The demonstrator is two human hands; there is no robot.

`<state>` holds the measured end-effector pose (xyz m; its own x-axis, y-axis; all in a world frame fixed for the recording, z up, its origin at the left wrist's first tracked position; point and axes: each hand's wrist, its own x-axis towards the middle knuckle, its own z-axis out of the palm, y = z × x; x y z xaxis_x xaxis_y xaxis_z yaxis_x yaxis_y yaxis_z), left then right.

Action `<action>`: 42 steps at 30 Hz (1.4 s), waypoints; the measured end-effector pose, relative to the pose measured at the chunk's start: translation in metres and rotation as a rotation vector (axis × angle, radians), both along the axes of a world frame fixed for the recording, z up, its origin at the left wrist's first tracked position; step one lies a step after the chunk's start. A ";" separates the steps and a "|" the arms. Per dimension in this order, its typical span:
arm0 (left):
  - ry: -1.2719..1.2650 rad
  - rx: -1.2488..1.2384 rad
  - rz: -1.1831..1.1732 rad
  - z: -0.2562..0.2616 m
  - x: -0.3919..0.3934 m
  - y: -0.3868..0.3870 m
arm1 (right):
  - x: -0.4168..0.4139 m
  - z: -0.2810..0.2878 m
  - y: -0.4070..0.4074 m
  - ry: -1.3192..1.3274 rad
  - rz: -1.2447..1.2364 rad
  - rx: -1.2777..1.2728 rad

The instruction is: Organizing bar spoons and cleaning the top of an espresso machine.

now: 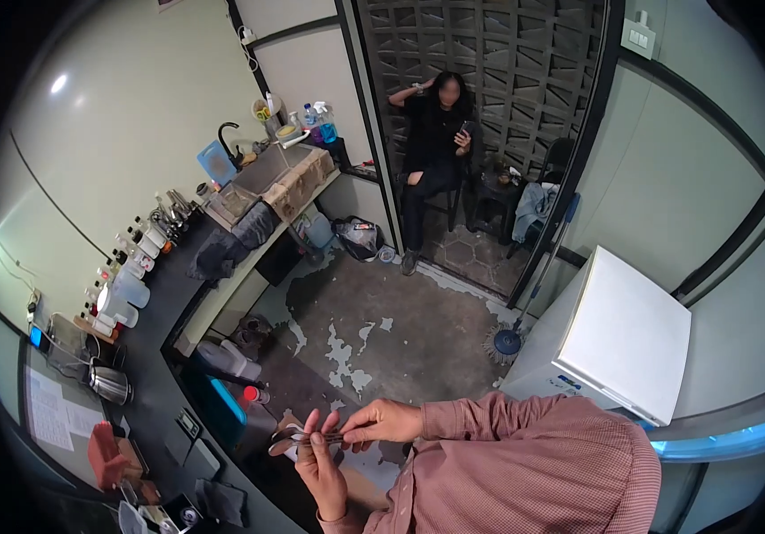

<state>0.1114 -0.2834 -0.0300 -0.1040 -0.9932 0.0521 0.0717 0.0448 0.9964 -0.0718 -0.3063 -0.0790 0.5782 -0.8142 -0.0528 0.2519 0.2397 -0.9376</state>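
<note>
Several metal spoons (282, 449) are held together above the floor, their bowls pointing left. My left hand (321, 467) grips them near the necks between thumb and fingers, with two fingertips raised behind. At the handle ends, the fingers of my right hand (382, 422) pinch the bundle. How many spoons there are is hard to tell because they overlap. Beside my left hand runs the dark countertop (155, 374), and a red-capped container (255, 394) stands below the counter's edge.
A sink (269, 170) and dark cloth (229, 247) lie farther along the counter, near several bottles (132, 260) and a steel pitcher (110, 380). Beyond the doorway sits a person (439, 140) holding a phone. A mop (507, 342) leans beside a white chest freezer (629, 327).
</note>
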 end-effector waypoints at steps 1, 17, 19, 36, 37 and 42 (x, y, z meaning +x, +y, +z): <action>-0.012 0.000 0.003 0.003 0.004 -0.013 | 0.005 0.001 -0.012 0.001 -0.019 0.025; 0.088 0.022 0.068 -0.011 0.009 -0.232 | 0.018 -0.010 -0.240 0.003 0.002 -0.029; 0.091 0.009 0.077 -0.006 0.007 -0.262 | 0.014 0.001 -0.274 0.022 0.023 -0.051; 0.180 0.086 0.108 -0.022 0.037 -0.454 | 0.038 -0.010 -0.463 0.114 0.084 -0.073; 0.180 0.083 0.098 -0.020 0.043 -0.466 | 0.044 -0.010 -0.471 0.126 0.077 -0.079; 0.094 0.064 0.000 -0.010 0.079 -0.527 | 0.087 -0.007 -0.521 0.146 -0.016 -0.126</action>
<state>0.1905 -0.8104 -0.0396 -0.1013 -0.9949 -0.0018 0.1646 -0.0186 0.9862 0.0152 -0.8275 -0.0859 0.5584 -0.8289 -0.0322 0.1140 0.1151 -0.9868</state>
